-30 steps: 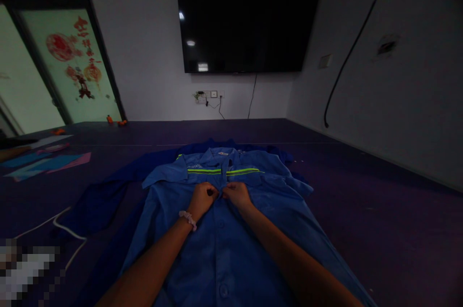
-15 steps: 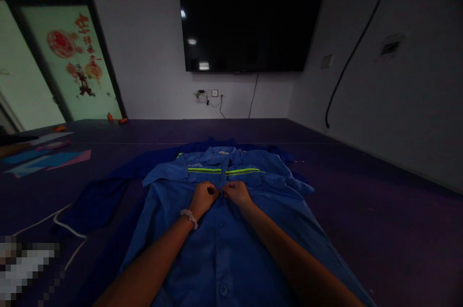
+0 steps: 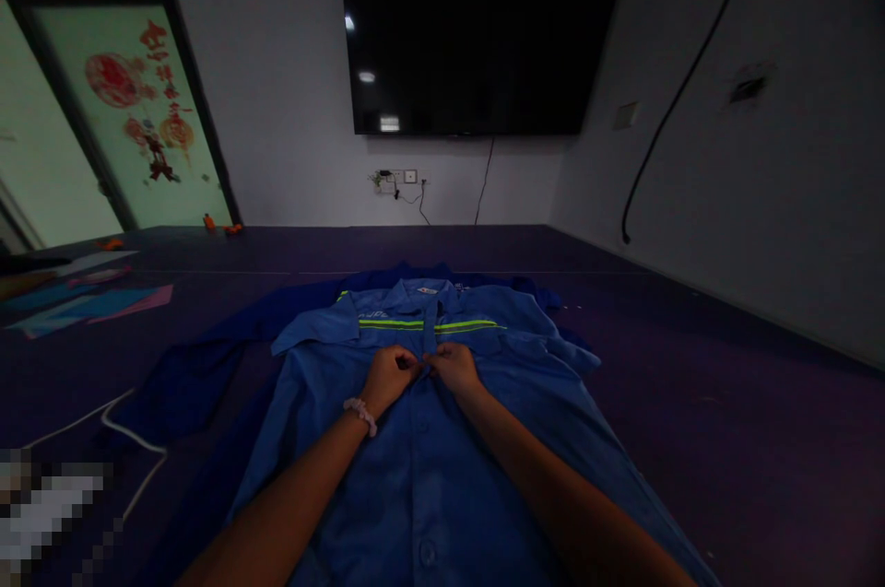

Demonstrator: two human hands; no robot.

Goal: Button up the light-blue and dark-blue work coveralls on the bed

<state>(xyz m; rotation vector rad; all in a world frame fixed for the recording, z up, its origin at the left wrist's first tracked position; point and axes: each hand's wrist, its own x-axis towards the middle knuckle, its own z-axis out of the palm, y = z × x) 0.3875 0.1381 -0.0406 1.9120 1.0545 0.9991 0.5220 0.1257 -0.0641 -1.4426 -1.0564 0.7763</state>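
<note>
A blue short-sleeved work shirt (image 3: 366, 476) lies front up before me, its collar pointing away and a yellow-green stripe across the chest. My left hand (image 3: 393, 373) pinches the front placket just below the stripe. Close against it from the other side, my right hand (image 3: 451, 368) pinches the same edge, fingertips nearly touching the left ones. Whatever button sits between the fingers is hidden. Lower buttons (image 3: 428, 554) show along the placket. Under the shirt lies a darker blue long-sleeved garment (image 3: 200, 384), one sleeve spread to the left.
Coloured sheets (image 3: 128, 301) lie on the purple surface (image 3: 691, 366) at the left. A white cord (image 3: 131, 430) curls nearer to me. Small orange objects (image 3: 209, 222) stand by the door. A large screen (image 3: 484, 39) hangs on the far wall.
Both hands stay at the placket, with only slight finger movement. The right fingertips have shifted a little closer to the left ones. The view has tilted very slightly.
</note>
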